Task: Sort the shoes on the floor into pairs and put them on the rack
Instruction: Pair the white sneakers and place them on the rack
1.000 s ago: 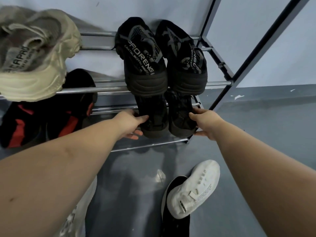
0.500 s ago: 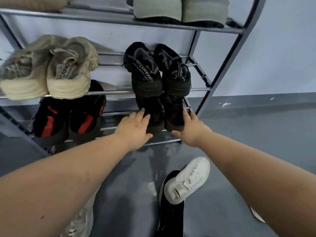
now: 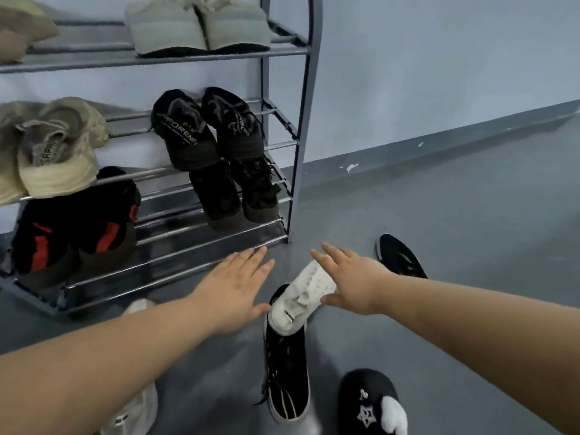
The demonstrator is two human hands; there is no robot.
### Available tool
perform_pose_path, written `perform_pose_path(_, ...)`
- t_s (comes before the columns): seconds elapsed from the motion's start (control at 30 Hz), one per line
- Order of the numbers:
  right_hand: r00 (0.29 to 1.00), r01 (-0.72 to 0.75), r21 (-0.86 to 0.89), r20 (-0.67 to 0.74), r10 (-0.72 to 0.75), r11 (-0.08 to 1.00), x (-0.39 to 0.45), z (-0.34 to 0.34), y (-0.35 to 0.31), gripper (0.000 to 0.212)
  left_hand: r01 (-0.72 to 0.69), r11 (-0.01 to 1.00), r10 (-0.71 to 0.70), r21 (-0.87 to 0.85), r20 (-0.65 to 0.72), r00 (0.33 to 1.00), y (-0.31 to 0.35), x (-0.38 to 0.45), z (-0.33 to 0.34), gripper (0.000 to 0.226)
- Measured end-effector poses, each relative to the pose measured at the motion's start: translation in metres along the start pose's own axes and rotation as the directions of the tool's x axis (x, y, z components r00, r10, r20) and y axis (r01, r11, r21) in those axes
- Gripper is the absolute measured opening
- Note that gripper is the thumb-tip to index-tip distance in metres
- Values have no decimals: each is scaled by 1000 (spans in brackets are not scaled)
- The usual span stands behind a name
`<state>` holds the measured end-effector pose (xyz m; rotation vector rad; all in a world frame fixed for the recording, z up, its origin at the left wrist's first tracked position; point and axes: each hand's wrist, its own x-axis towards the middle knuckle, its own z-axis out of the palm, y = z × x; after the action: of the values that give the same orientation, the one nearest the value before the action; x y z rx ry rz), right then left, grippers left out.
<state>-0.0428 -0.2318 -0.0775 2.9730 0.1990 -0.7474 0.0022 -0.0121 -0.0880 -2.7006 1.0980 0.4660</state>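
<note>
Our left hand (image 3: 232, 288) and right hand (image 3: 351, 282) hover spread, holding nothing. The white laced sneaker (image 3: 299, 298) lies across the black canvas sneaker (image 3: 287, 372) at six o'clock from the grey metal rack (image 3: 292, 196); a careless grab could, we judge, mix mismatched shoes.

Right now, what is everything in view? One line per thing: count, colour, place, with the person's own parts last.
rack: one, grey metal, against the wall.
grey shoes: pair, top visible shelf.
tan shoe: one seen, same shelf, left edge.
beige shoes: pair, middle shelf, left.
black lettered shoes: pair, middle shelf, right.
black-and-red shoes: pair, bottom shelf, left.
dark shoes: pair, bottom shelf, right.
white shoe: one, floor, lying on the black sneaker.
black-and-green shoe: one, floor, right.
black slipper: one, white trim, floor, bottom right.
second white shoe: one, floor, under the left arm.
left hand: open.
right hand: open.
</note>
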Motion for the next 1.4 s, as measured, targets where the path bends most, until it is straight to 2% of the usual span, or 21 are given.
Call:
perform_pose_path(0.2,995,-83,-117,-69,75,990,-28,-9,77,81,-13,1000,13,9,-2,1000,33,46,-23,76)
perform_pose_path(0.37,983,-180,-101,-63,174,979,-50,6,138,76,-85,996,83,-29,-76,994,77,103,-46,73)
perform_pose_path(0.53,933,-361,66,29,359,930,-60,73,192,76,-156,986,156,-65,-4,988,130,148,-34,70)
perform_pose_path(0.7,865,-501,270,135,483,822,-49,143,221,74,-201,971,215,-125,107,971,171,183,-1,68)
perform_pose_path(0.87,812,-577,457,238,532,677,-26,195,236,76,-124,940,201,-318,224,954,198,221,34,66)
perform_pose_path(0.97,792,-595,549,274,546,587,-9,215,241,75,12,870,161,-493,307,938,213,247,55,64)
perform_pose_path(1.13,762,-607,643,307,570,466,15,232,253,74,245,665,126,-706,428,895,234,286,89,62)
perform_pose_path(1.33,748,-568,744,287,598,353,29,250,260,64,306,521,161,-797,444,882,259,305,110,67)
perform_pose_path(1.4,724,-558,787,309,617,261,31,249,257,61,313,464,154,-828,424,892,267,306,111,72)
